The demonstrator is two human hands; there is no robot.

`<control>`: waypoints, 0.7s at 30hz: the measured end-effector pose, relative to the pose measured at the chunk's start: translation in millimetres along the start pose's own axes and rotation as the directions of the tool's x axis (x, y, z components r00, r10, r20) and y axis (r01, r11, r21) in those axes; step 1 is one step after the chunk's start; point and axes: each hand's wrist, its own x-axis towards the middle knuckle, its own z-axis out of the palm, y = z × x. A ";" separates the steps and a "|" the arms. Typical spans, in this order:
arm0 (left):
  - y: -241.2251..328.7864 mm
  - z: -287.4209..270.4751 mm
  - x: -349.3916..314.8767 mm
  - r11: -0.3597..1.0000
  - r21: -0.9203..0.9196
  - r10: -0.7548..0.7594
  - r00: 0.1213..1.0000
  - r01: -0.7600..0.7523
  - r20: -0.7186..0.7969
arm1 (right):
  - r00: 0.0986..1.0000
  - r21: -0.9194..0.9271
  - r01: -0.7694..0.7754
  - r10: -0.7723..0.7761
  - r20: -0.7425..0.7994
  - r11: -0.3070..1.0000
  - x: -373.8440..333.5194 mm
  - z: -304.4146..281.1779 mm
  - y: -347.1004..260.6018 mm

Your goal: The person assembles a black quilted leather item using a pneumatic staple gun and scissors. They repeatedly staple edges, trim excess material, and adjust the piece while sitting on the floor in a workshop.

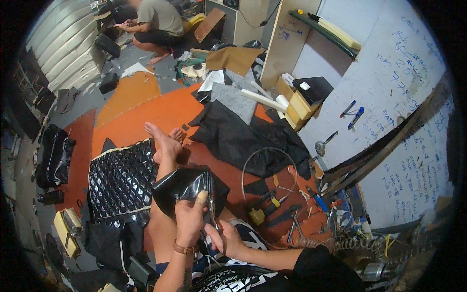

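The left hand's (188, 219) grip is pressed together on the black piece (180, 187), thumb laid along its top, fingers curled underneath; the piece hangs glossy and creased above the person's legs (163, 228). The right hand (227, 238) is just beside it, nearer the body, thumb and fingers around the lower end of a slim shiny strip (211, 207) that runs up along the piece; I cannot tell whether that strip is a tool or an edge, nor how firmly that grip pinches. If the left thumb eases, the slick material could slide or fold over, since little else seems to support it; if the strip is sharp, the thumb lies close enough to be nicked. Left of the legs is the quilted piece (121, 180), near enough that a shifted knee could crease it. On the right, the looped hose (243, 170) lies near the yellow tool (257, 216), where a sweeping elbow might snag it, and hand tools (295, 226) lie loose beyond. Farther out come the black cloth (231, 136), the orange sheet (141, 114), the black box (314, 88) and, well apart, a crouching co-worker (160, 19)
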 end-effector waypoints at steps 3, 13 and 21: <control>-1.3 -0.3 0.8 0.996 -0.038 0.086 0.996 -0.086 0.010 | 1.000 -0.025 0.003 -0.004 -0.025 1.000 -2.0 0.7 -1.5; -6.0 -3.5 2.6 1.000 -0.023 0.014 1.000 -0.013 0.014 | 0.993 0.027 0.118 -0.117 -0.023 0.993 7.9 -3.3 -4.0; -12.4 -12.7 8.7 0.996 0.052 -0.068 0.997 0.066 0.045 | 0.999 -0.017 -0.019 0.018 -0.036 1.000 6.6 -10.7 -11.1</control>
